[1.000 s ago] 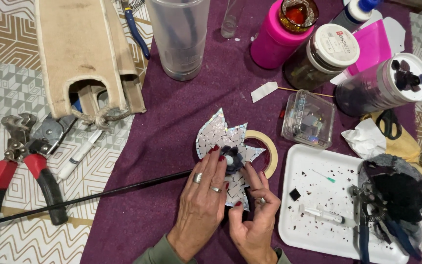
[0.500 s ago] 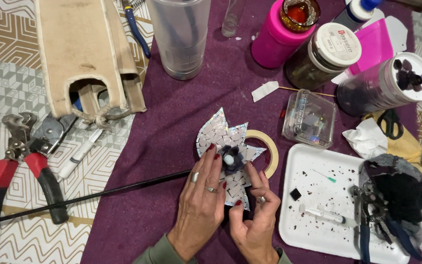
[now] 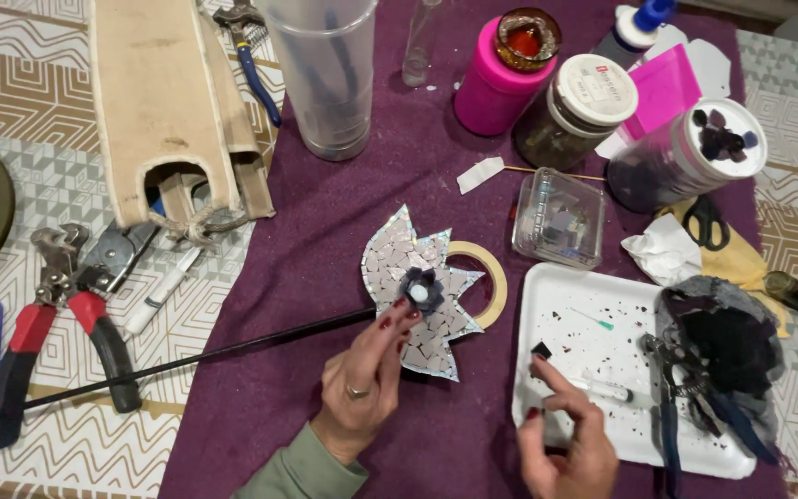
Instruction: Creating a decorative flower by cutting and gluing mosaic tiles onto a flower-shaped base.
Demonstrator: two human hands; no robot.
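A left hand (image 3: 367, 379) is steadying a mirrored mosaic flower (image 3: 417, 288) that is lying on a purple cloth (image 3: 325, 277), its fingertips (image 3: 397, 314) touching the dark centre piece. A black rod (image 3: 205, 356) is running leftward from under the flower. A tape ring (image 3: 491, 277) is lying partly beneath the flower. A right hand (image 3: 565, 439) is reaching over a white tray (image 3: 584, 314), its forefinger touching a small black tile (image 3: 541, 350). Red-handled pliers (image 3: 66, 314) are lying well apart to the left.
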